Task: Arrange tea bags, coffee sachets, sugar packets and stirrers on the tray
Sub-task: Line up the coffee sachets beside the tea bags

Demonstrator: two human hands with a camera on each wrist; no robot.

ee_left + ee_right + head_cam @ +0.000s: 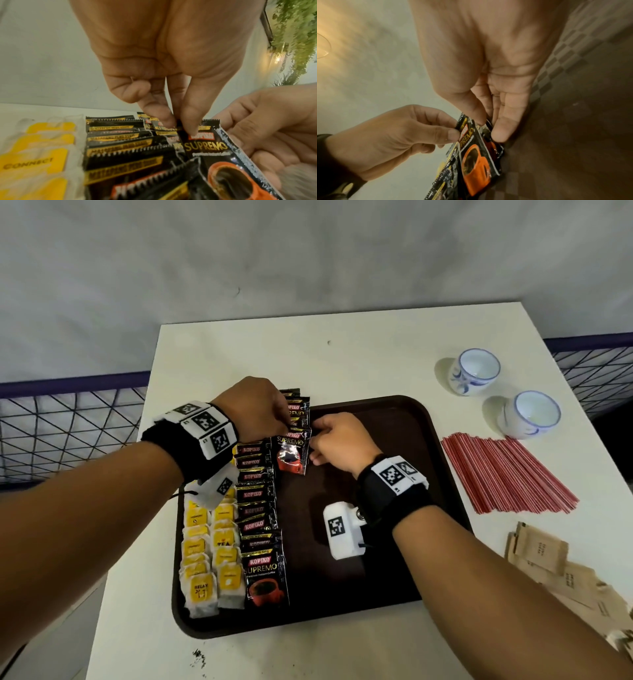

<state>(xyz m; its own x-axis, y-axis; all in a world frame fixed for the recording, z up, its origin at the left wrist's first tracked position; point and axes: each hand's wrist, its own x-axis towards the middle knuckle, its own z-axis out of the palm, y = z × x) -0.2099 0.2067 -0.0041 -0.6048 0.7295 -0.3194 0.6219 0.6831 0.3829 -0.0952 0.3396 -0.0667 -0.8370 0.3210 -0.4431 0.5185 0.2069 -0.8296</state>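
- Both grips are on one sachet (291, 451): my left hand (251, 409) pinches its top edge between thumb and fingertip, my right hand (337, 440) pinches its right edge
- I see that sachet at the far end of the coffee row (258, 508) on the tray (394, 594)
- Tea bags (210, 556) lie left of that row
- Stirrers (503, 474) and brown packets (548, 563) sit on the desk (342, 354), right of the tray

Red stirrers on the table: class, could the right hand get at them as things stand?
Probably not at once: the right hand pinches a coffee sachet. Once freed, likely yes; the stirrers lie uncovered beside the tray.
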